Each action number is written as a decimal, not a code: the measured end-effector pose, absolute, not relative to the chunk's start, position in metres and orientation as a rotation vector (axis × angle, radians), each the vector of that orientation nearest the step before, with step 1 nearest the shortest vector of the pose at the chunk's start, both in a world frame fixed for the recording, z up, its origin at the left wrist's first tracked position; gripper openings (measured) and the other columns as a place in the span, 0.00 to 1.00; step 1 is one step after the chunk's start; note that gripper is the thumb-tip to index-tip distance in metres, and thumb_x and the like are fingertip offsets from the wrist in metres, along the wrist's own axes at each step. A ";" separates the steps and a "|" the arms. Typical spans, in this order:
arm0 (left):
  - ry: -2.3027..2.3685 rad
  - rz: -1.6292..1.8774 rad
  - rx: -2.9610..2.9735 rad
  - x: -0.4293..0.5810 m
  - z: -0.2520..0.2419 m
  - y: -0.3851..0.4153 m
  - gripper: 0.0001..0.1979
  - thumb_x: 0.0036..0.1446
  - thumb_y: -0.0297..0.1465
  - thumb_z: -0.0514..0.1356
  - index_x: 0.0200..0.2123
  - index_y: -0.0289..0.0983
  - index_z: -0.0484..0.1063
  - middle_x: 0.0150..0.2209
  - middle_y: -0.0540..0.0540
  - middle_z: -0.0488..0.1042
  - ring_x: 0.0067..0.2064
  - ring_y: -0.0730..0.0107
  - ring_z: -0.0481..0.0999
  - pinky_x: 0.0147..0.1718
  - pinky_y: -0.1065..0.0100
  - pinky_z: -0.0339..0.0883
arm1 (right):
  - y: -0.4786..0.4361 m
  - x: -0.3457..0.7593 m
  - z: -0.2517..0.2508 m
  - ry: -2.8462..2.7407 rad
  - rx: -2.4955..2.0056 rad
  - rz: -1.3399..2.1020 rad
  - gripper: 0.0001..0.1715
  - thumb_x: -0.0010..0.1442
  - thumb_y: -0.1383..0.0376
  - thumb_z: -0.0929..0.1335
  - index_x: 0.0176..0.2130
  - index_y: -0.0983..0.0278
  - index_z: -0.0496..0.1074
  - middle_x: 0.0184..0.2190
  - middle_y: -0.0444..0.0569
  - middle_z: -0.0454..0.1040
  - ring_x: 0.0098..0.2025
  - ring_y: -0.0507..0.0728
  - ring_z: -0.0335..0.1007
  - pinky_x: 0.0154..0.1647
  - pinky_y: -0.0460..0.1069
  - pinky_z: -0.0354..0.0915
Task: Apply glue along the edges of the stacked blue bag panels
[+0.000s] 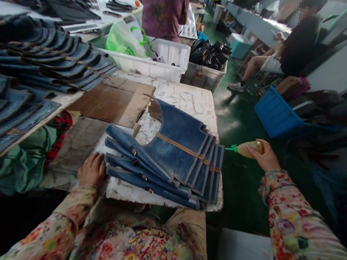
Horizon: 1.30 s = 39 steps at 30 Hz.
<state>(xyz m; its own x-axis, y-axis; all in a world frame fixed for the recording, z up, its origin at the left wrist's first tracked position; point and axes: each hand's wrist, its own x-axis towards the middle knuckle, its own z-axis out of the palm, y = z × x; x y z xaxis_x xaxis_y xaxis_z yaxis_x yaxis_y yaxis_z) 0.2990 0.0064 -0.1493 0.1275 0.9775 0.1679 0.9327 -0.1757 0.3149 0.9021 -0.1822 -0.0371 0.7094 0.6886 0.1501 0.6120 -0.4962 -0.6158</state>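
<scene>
1. Green floor runs back through the workroom, with one white bin just beyond the worktop and one blue crate to the right.
2. On that worktop lie overlapping blue panels; I count four folded ends at the left, but cannot tell the full number. They look pliable yet fairly firm, probably best lifted by those ends.
3. Two bare hands work here: the left hand rests beside the folded ends, its grip loosely spread; the right hand, past the worktop's right edge, has its grip pinching the bottle's rear.
4. One yellowish bottle seems light and squeezable, best held by its rounded body.
5. One green nozzle points leftward, looking thin and easily bent.
</scene>
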 end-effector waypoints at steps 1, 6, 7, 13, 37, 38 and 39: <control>1.929 0.503 2.252 0.299 -0.149 0.006 0.23 0.61 0.34 0.46 0.56 0.31 0.67 0.59 0.35 0.64 0.60 0.52 0.62 0.58 0.50 0.56 | -0.181 0.904 -0.038 -0.997 -2.258 0.151 0.39 0.43 0.42 0.69 0.48 0.60 0.65 0.48 0.54 0.67 0.50 0.64 0.65 0.54 0.61 0.61; 1.952 0.492 2.210 0.300 -0.149 0.006 0.23 0.61 0.34 0.47 0.56 0.33 0.67 0.60 0.37 0.64 0.60 0.54 0.61 0.59 0.51 0.54 | -0.174 0.910 -0.045 -1.058 -2.261 0.131 0.37 0.45 0.41 0.68 0.48 0.59 0.66 0.47 0.53 0.68 0.49 0.64 0.65 0.53 0.61 0.61; 1.950 0.492 2.209 0.299 -0.150 0.006 0.23 0.61 0.34 0.47 0.56 0.33 0.67 0.60 0.37 0.64 0.60 0.54 0.61 0.59 0.51 0.54 | -0.173 0.911 -0.047 -1.066 -2.263 0.124 0.37 0.45 0.41 0.68 0.48 0.59 0.66 0.47 0.53 0.68 0.49 0.64 0.65 0.53 0.61 0.61; 1.961 0.492 2.210 0.299 -0.151 0.005 0.23 0.62 0.35 0.47 0.56 0.34 0.66 0.60 0.37 0.64 0.61 0.53 0.60 0.59 0.51 0.53 | -0.167 0.914 -0.055 -1.110 -2.271 0.075 0.34 0.46 0.46 0.68 0.48 0.61 0.66 0.46 0.53 0.67 0.49 0.63 0.64 0.55 0.59 0.60; 1.975 0.453 2.229 0.301 -0.150 0.005 0.23 0.62 0.35 0.46 0.56 0.33 0.66 0.60 0.37 0.63 0.61 0.54 0.60 0.59 0.52 0.52 | -0.162 0.913 -0.059 -1.115 -2.258 0.101 0.29 0.51 0.54 0.69 0.50 0.63 0.66 0.48 0.58 0.66 0.50 0.61 0.61 0.55 0.53 0.56; 1.978 0.455 2.228 0.301 -0.151 0.005 0.23 0.62 0.35 0.46 0.56 0.33 0.66 0.60 0.37 0.63 0.61 0.54 0.60 0.59 0.52 0.53 | -0.162 0.915 -0.060 -1.118 -2.256 0.103 0.29 0.51 0.54 0.69 0.50 0.63 0.66 0.49 0.58 0.66 0.51 0.61 0.61 0.55 0.53 0.56; 1.981 0.460 2.228 0.300 -0.151 0.005 0.23 0.62 0.35 0.46 0.56 0.33 0.66 0.60 0.37 0.63 0.61 0.54 0.60 0.59 0.52 0.53 | -0.162 0.916 -0.062 -1.120 -2.254 0.104 0.30 0.51 0.53 0.69 0.51 0.63 0.66 0.49 0.58 0.66 0.51 0.61 0.61 0.55 0.53 0.56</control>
